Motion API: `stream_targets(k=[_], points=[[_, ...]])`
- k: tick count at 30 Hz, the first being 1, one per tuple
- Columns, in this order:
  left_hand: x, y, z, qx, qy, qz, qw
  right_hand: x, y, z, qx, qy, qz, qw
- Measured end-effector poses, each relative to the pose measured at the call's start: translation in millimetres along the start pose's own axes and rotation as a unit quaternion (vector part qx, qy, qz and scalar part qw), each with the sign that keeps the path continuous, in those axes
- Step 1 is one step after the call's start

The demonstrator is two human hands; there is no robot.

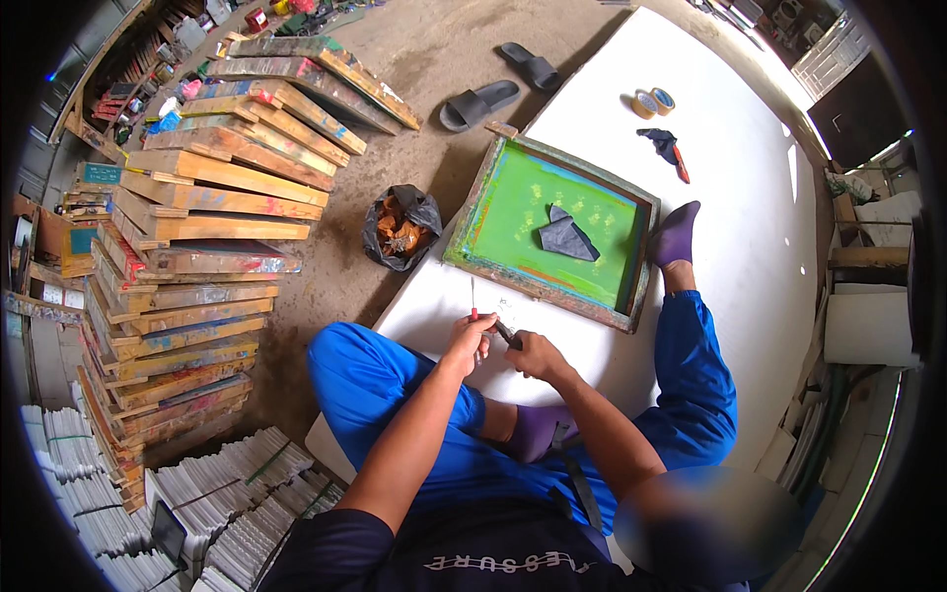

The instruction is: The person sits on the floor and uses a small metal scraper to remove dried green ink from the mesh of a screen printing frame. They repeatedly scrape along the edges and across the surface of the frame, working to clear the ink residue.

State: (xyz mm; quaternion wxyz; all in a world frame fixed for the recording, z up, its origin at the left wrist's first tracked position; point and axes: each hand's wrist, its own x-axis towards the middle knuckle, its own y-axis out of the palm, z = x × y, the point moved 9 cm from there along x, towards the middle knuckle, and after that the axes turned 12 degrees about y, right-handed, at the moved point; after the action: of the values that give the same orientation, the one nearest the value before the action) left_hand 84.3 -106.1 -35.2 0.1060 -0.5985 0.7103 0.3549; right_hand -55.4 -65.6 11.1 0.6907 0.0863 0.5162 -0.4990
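Left hand: closed round red-handled tool, shaft toward 12 o'clock. Right hand: gripping dark tool, at left hand's 3 o'clock. Wooden frame: 1 o'clock from hands.

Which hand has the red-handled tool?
The left hand holds the red-handled tool; the right hand instead grips a dark object.

Dark handheld object, partly hidden

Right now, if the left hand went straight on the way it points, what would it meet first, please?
The left hand would probably first meet the near rail of the wooden frame, though the hand's height is unclear.
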Motion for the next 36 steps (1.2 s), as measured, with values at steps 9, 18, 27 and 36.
stream_targets(k=[9,18,27,36], points=[[3.1,-13.9,1.9,-0.022,-0.008,-0.071,0.997,-1.7,8.5,-5.6,0.195,-0.010,0.142,0.970],[1.8,-24.7,-20.5,0.162,0.077,-0.122,0.976,-5.3,-17.7,-13.2,0.276,0.047,0.198,0.939],[11.2,-23.2,-23.6,0.328,0.180,-0.109,0.921,4.7,-65.6,-1.0,0.317,0.069,0.174,0.930],[9.9,-22.4,-23.8,0.343,0.139,-0.116,0.922,19.9,-73.6,-8.1,0.299,0.098,0.224,0.922]])
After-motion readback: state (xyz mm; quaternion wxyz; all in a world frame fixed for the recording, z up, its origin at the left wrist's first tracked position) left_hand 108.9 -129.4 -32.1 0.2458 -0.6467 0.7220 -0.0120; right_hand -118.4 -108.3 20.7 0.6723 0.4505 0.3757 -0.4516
